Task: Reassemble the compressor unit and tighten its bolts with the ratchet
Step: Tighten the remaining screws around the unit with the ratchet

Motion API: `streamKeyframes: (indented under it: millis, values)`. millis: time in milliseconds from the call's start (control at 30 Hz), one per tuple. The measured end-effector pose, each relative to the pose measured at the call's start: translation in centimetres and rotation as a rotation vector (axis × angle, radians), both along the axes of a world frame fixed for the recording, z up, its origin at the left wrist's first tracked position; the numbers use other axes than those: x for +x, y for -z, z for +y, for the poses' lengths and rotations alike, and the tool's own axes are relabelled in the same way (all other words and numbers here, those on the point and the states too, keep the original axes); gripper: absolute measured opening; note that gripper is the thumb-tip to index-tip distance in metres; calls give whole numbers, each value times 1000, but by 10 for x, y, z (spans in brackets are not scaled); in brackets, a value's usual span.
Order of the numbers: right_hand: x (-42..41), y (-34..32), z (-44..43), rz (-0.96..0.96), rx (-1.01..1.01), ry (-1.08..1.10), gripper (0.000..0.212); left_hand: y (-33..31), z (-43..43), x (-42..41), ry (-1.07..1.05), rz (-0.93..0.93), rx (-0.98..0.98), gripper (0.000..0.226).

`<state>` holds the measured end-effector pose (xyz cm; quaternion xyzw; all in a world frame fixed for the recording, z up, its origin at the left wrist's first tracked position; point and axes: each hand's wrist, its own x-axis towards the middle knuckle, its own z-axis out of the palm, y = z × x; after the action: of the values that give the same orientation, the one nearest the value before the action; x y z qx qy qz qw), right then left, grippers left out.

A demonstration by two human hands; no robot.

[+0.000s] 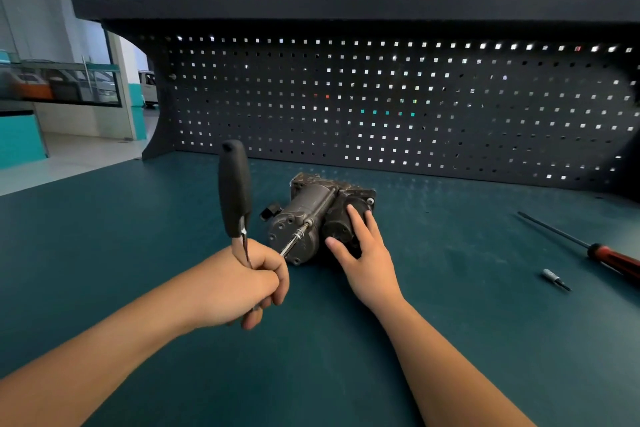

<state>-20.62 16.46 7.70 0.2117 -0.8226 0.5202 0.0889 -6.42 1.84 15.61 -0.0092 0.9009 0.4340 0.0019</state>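
Compressor unit [310,208] lies on its side on the green surface [311,364], just ahead of both grips and touched by each. I have the left grip [242,284] closed in a fist round the ratchet [234,189], clasping it low down by the metal neck, so the black handle stands nearly upright above the knuckles. From that fist a slim silver extension bar [292,243] runs forward and to the right, and its socket end meets the unit's near end face; I cannot tell whether it sits fully on a bolt. Just right of the bar, the right grip [363,253] lies flat with straight, spread fingers on the dark rounded part of the unit, clasping nothing and only pressing down on it. Well out to the right of that grip a screwdriver [609,258] with a red and black handle lies on the surface, its handle cut by the frame edge. A small driver bit [556,279] lies near that handle, apart from it, on the side closer to me. Beyond the unit, far ahead of both grips, stands a dark pegboard [381,97].
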Motion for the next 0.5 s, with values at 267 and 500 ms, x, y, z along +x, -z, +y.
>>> streamKeyframes:
  millis: [267,500]
  values:
    - [-1,1,-1,-1,0,-6,64,-14,9,-2,27,-81,-347,33]
    - [-3,1,-1,12,23,2,65,-13,9,1,12,-82,-429,28]
